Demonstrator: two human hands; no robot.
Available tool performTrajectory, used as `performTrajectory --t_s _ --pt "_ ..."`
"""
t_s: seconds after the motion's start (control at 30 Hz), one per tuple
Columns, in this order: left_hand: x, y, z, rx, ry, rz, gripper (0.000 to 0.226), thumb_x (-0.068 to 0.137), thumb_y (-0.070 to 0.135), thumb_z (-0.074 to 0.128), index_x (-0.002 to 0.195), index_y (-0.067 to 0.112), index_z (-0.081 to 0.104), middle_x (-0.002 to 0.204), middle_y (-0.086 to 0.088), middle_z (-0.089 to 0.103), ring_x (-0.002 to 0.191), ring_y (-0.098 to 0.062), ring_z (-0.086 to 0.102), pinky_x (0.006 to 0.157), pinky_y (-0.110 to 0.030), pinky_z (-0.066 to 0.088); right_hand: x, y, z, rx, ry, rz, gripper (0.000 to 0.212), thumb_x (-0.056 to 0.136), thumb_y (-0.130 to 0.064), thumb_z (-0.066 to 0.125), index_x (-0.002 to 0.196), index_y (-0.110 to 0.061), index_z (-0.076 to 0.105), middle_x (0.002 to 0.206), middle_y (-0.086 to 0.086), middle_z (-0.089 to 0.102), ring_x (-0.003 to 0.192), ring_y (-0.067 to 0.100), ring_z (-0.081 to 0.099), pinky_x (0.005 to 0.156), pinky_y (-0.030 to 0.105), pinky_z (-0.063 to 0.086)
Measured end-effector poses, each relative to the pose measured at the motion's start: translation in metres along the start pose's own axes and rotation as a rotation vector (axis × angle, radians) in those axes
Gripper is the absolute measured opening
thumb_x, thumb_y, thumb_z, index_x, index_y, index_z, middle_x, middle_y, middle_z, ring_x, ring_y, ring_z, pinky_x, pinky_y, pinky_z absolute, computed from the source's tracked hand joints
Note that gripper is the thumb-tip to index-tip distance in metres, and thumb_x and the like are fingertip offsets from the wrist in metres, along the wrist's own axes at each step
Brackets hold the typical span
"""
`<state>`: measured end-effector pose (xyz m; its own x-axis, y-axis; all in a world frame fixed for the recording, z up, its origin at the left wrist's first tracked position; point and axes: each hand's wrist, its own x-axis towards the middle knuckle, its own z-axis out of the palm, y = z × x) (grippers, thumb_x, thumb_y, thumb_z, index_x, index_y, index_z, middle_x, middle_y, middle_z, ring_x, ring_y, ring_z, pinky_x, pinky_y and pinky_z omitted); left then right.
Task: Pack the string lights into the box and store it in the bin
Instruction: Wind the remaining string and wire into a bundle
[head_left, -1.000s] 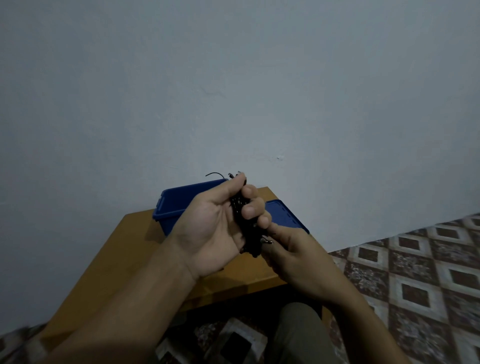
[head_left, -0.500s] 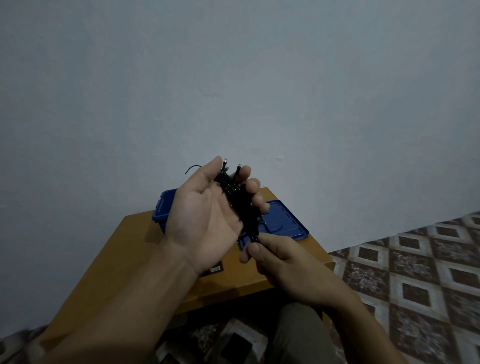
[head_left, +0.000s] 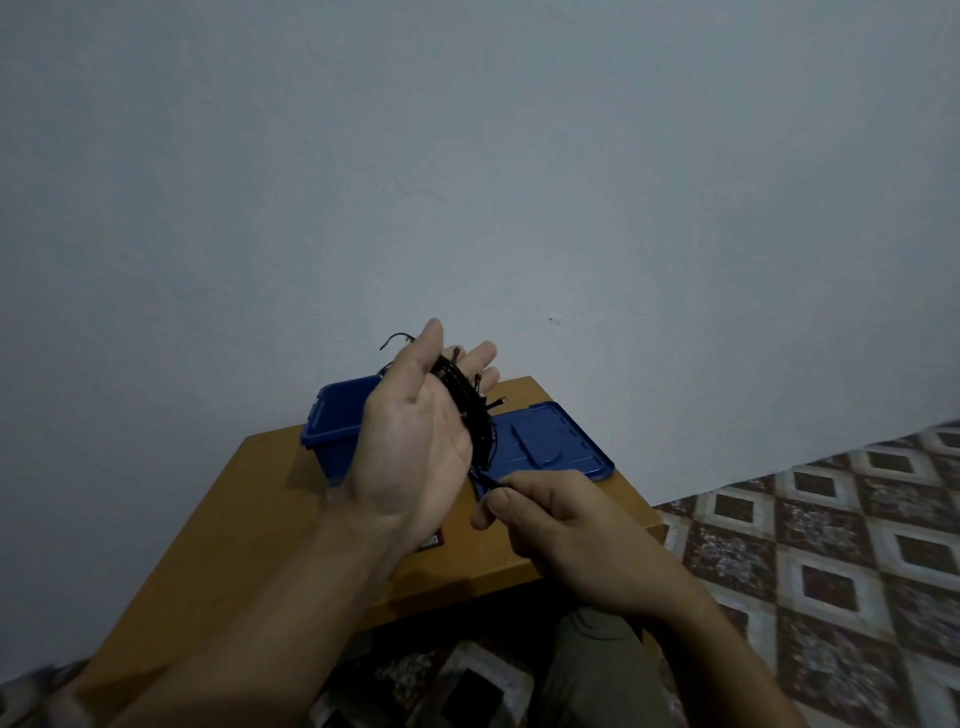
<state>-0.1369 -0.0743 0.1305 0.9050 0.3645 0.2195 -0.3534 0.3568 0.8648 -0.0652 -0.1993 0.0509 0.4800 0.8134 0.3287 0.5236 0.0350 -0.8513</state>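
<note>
Coil of black string lights (head_left: 474, 415) lies lengthwise along the spread-open left hand (head_left: 415, 441), in front of the blue plastic bin (head_left: 332, 431), with the right hand (head_left: 561, 525) just below, its grip pinching the loose tail, probably feeding the next wrap.

Your black string lights (head_left: 475, 415) read as thin, matt, rubber-coated cord with small hard tips. The blue rectangular plastic bin (head_left: 337, 436) and the flat blue plastic lid (head_left: 550, 441) are smooth with a faint sheen. The orange-brown wooden counter (head_left: 249, 519) has a smooth, dull face. The pale grey painted wall (head_left: 519, 156) is matt and slightly uneven. The brown-and-cream patterned floor tiles (head_left: 831, 519) look smooth, and your olive trousers (head_left: 592, 680) are matt cloth.
</note>
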Motion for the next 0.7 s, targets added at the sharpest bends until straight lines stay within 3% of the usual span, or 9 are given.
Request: performTrajectory --t_s 0.13,0.27,0.43,0.57,0.7 --pt "0.000 -0.004 -0.001 0.116 -0.017 -0.055 0.098 0.079 0.058 0.045 0.158 0.011 0.012 0.157 -0.004 0.039 0.147 -0.015 0.031 0.124 -0.039 0.016 0.000 -0.001 -0.002 0.027 0.073 -0.019 0.029 0.104 -0.028 0.051 0.087 -0.013 0.068 0.052 -0.009 0.045 0.045 0.004 0.036 0.047 0.022 0.032" --pt "-0.002 -0.004 -0.003 0.282 -0.053 -0.129 0.102 0.076 0.066 0.042 0.159 0.018 0.009 0.159 0.000 0.035 0.148 -0.012 0.027 0.120 -0.035 0.018 -0.001 -0.001 -0.007 0.038 0.177 -0.034 0.028 0.100 -0.030 0.059 0.079 -0.013 0.069 0.057 -0.001 0.057 0.053 0.012 0.054 0.056 0.031 0.048" --pt "0.000 -0.008 -0.009 0.375 -0.080 -0.198 0.107 0.072 0.075 0.039 0.159 0.020 0.012 0.157 0.003 0.039 0.147 -0.011 0.029 0.124 -0.043 0.014 -0.003 0.000 -0.012 0.127 0.259 -0.047 0.034 0.097 -0.033 0.061 0.075 -0.008 0.065 0.058 0.011 0.061 0.055 0.021 0.058 0.063 0.041 0.052" --pt "0.004 -0.013 -0.015 0.473 -0.074 -0.222 0.121 0.056 0.087 0.042 0.156 0.022 0.024 0.151 0.007 0.047 0.145 -0.011 0.033 0.124 -0.043 0.015 -0.003 0.000 -0.014 0.257 0.281 -0.024 0.034 0.094 -0.036 0.063 0.068 -0.016 0.059 0.056 0.007 0.054 0.050 0.025 0.052 0.055 0.038 0.048" --pt "0.010 -0.017 -0.020 0.520 -0.038 -0.242 0.132 0.050 0.095 0.050 0.153 0.016 0.031 0.128 0.012 0.063 0.129 -0.009 0.052 0.122 -0.045 0.022 -0.003 -0.001 -0.016 0.290 0.304 -0.049 0.033 0.093 -0.036 0.063 0.072 -0.011 0.060 0.056 0.005 0.051 0.046 0.021 0.049 0.049 0.032 0.046"
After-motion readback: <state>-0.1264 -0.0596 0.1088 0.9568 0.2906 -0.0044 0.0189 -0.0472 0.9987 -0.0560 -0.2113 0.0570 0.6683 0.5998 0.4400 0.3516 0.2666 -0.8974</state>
